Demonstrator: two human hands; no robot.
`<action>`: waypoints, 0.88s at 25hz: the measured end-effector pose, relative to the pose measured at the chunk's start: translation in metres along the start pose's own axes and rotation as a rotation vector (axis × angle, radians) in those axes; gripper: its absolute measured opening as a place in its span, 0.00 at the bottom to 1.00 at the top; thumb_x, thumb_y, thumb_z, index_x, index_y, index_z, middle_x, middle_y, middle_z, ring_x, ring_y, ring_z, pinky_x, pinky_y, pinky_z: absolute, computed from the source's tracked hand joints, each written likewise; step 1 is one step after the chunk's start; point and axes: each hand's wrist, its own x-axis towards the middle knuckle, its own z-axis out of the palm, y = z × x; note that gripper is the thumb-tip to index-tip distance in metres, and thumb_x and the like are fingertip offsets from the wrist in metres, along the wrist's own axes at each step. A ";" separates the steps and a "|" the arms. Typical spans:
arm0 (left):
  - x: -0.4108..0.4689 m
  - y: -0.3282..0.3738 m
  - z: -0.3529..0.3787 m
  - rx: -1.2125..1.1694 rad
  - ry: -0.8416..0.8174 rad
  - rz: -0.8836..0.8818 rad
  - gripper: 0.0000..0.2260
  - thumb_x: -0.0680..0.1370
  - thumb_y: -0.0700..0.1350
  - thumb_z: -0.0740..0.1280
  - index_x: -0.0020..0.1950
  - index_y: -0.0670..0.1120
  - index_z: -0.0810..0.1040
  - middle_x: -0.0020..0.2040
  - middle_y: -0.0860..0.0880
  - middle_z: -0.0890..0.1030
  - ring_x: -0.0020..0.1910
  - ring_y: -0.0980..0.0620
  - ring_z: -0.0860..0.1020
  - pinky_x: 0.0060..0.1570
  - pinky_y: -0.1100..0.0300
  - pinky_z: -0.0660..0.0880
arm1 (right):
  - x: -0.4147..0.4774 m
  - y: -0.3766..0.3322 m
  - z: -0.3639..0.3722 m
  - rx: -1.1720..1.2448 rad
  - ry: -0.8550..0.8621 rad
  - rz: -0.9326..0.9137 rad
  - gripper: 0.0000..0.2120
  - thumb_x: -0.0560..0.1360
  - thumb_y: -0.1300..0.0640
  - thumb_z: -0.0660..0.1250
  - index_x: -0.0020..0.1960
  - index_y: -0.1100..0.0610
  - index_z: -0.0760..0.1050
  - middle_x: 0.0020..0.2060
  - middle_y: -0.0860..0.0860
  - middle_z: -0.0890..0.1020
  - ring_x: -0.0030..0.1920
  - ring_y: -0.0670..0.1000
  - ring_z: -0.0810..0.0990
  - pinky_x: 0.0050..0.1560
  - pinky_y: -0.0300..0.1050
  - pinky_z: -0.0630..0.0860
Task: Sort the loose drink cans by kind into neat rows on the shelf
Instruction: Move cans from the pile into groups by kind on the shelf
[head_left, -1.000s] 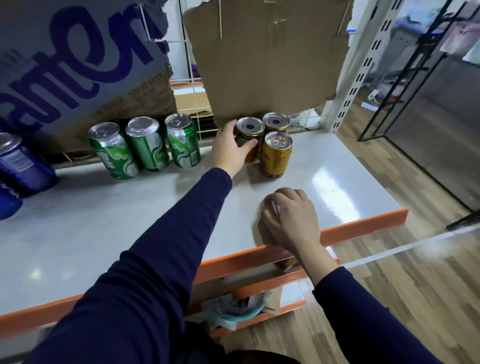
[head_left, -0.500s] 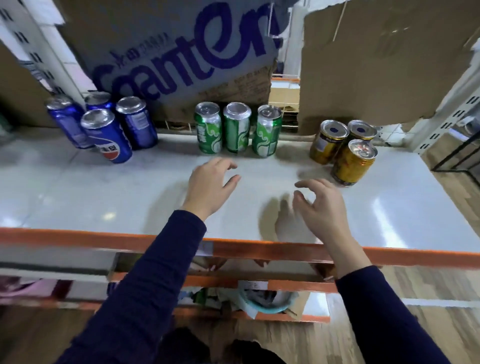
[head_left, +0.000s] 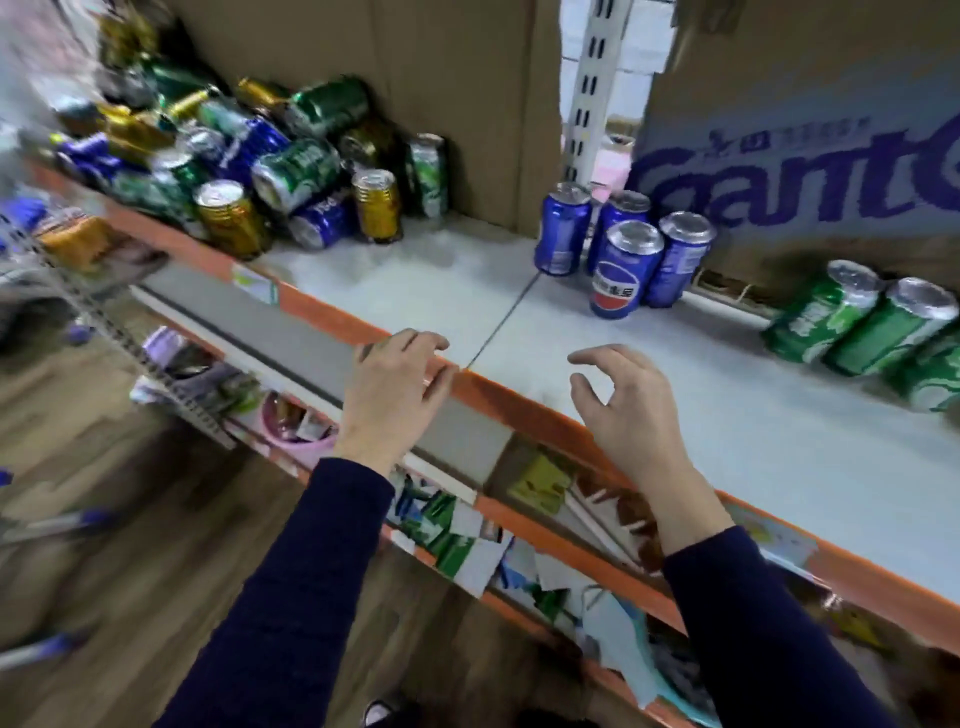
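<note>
Pale grey shelf (head_left: 675, 415) with an orange front lip, a seam running across it near the middle. Far left, a jumbled heap of loose cans (head_left: 249, 156), green, blue and gold, some lying on their sides. Right of the seam, four blue cans (head_left: 626, 270) standing upright in a tight cluster. Further right, green cans (head_left: 878, 327) side by side in a row by the cardboard at the back.
</note>
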 end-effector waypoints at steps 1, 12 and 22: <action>-0.004 -0.027 -0.012 0.039 0.005 -0.015 0.10 0.78 0.49 0.66 0.57 0.47 0.79 0.53 0.48 0.81 0.51 0.46 0.79 0.54 0.50 0.69 | 0.007 -0.022 0.020 0.008 -0.010 -0.024 0.08 0.74 0.62 0.68 0.52 0.57 0.81 0.50 0.53 0.82 0.53 0.57 0.78 0.56 0.43 0.69; -0.007 -0.230 -0.093 0.030 0.116 -0.153 0.11 0.78 0.48 0.66 0.58 0.47 0.78 0.52 0.50 0.80 0.49 0.49 0.79 0.54 0.50 0.70 | 0.087 -0.191 0.178 0.146 -0.114 -0.145 0.09 0.76 0.59 0.67 0.55 0.58 0.80 0.50 0.52 0.81 0.53 0.52 0.77 0.56 0.45 0.72; 0.121 -0.387 -0.122 0.065 0.191 -0.209 0.12 0.78 0.47 0.67 0.59 0.44 0.79 0.54 0.48 0.80 0.51 0.48 0.79 0.52 0.48 0.74 | 0.279 -0.301 0.277 0.263 0.035 -0.385 0.09 0.74 0.61 0.68 0.53 0.60 0.80 0.46 0.50 0.80 0.43 0.46 0.75 0.49 0.36 0.70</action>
